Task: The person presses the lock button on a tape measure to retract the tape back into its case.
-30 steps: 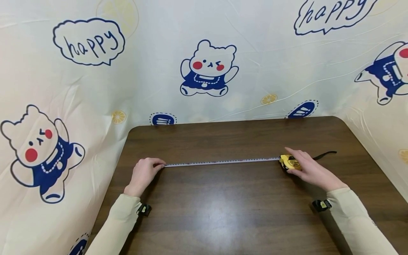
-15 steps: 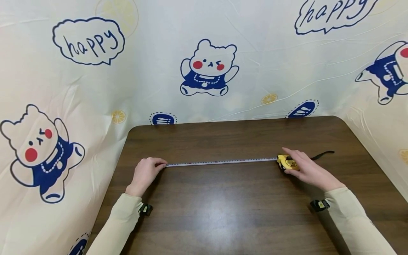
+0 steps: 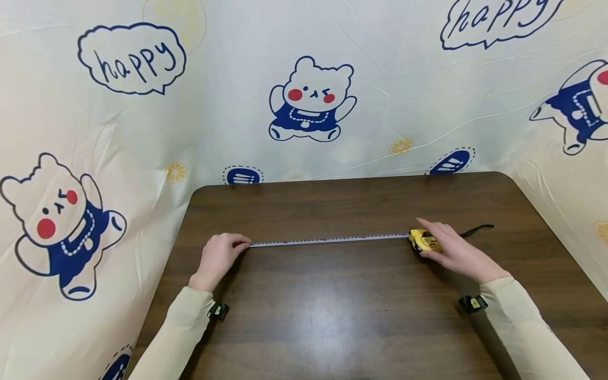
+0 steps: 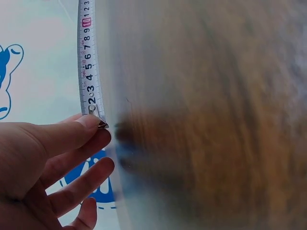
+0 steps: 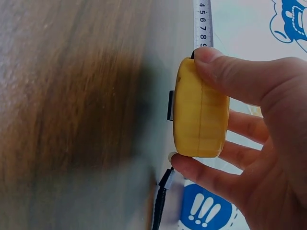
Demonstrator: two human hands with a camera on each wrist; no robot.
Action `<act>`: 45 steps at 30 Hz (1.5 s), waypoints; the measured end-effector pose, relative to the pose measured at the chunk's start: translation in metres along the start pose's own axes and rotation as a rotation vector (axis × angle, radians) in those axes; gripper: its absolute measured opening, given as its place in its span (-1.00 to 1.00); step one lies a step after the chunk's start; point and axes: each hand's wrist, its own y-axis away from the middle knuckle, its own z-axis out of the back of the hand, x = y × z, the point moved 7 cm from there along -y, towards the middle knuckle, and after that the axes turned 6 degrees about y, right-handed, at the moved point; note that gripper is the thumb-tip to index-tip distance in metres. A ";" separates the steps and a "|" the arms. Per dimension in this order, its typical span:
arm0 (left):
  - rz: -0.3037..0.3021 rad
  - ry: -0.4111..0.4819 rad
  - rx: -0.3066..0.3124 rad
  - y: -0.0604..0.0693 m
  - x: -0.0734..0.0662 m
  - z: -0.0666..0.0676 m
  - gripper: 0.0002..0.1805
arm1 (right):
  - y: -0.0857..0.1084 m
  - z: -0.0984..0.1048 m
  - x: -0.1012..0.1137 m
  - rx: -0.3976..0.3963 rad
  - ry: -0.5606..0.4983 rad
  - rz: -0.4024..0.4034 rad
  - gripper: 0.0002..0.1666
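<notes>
A yellow tape measure (image 3: pixel 423 240) is held in my right hand (image 3: pixel 453 248), thumb on one side of the case and fingers about the other. Its white blade (image 3: pixel 328 240) stretches straight across to the left. Between thumb and forefinger my left hand (image 3: pixel 219 258) pinches the blade's metal end, just below the 2 mark in the left wrist view, the other fingers loosely bent. The right wrist view shows the case (image 5: pixel 199 110) edge-on, with the blade leaving it beside the thumb. From its back end hangs a black strap (image 5: pixel 162 196).
The brown wooden table (image 3: pixel 323 316) has rounded far corners. A pale cloth (image 3: pixel 228 105) printed with bears and "happy" bubbles hangs behind it and on both sides. A small black device (image 3: pixel 218 311) sits at each wrist.
My right hand has moved slightly left with the tape measure case, while my left hand has shifted a little right. The stretch of blade between them is somewhat shorter.
</notes>
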 end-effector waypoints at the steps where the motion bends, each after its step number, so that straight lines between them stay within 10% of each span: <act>1: -0.002 0.001 -0.001 0.000 0.000 0.000 -0.92 | 0.000 0.000 0.000 -0.002 0.002 0.003 -0.07; 45: -0.023 0.023 0.015 -0.004 -0.012 -0.010 -0.93 | -0.014 -0.009 0.017 0.059 -0.011 0.009 -0.06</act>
